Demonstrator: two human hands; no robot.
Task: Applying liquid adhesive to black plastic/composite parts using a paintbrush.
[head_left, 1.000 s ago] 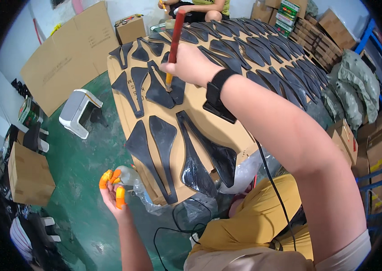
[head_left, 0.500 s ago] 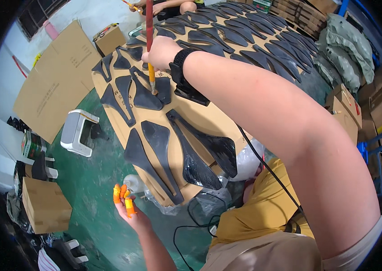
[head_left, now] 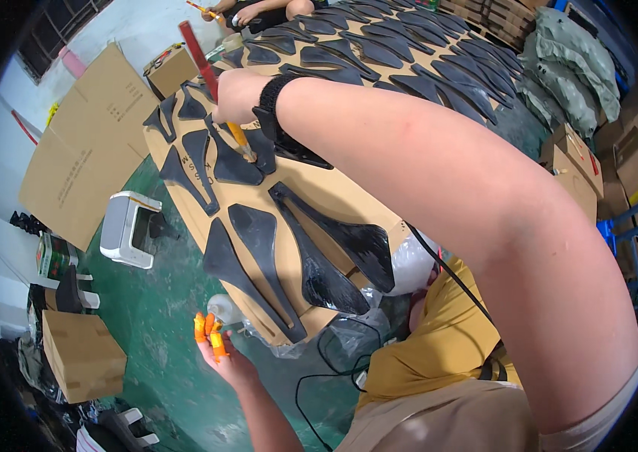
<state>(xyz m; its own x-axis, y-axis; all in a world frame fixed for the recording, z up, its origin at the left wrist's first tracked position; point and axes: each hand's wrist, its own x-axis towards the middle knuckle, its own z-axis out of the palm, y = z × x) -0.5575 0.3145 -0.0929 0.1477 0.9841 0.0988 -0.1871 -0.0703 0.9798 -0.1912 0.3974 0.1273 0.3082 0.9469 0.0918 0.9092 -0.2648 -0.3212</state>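
My right hand [head_left: 237, 96] grips a long brush with a red handle [head_left: 197, 54] and an orange lower end, its tip touching a black pointed sheet piece [head_left: 237, 164] on the cardboard-covered table [head_left: 311, 188]. A black band wraps that wrist. Many similar black pieces [head_left: 319, 264] lie in rows over the cardboard. My left hand [head_left: 221, 355] hangs low beside the table's near corner, orange covers on its fingertips, next to a small clear container [head_left: 224, 307]; whether the fingers hold it cannot be told.
A white plastic stool [head_left: 129, 227] stands on the green floor at left. Flat cardboard sheets [head_left: 81, 151] lean behind it. A brown box [head_left: 81, 354] sits lower left, more boxes [head_left: 582, 166] at right. Another person [head_left: 258, 9] works at the table's far end. A black cable [head_left: 319, 369] trails below.
My right hand has carried the brush down and toward the table's left side, onto a nearer black piece. My left hand stays low by the corner.
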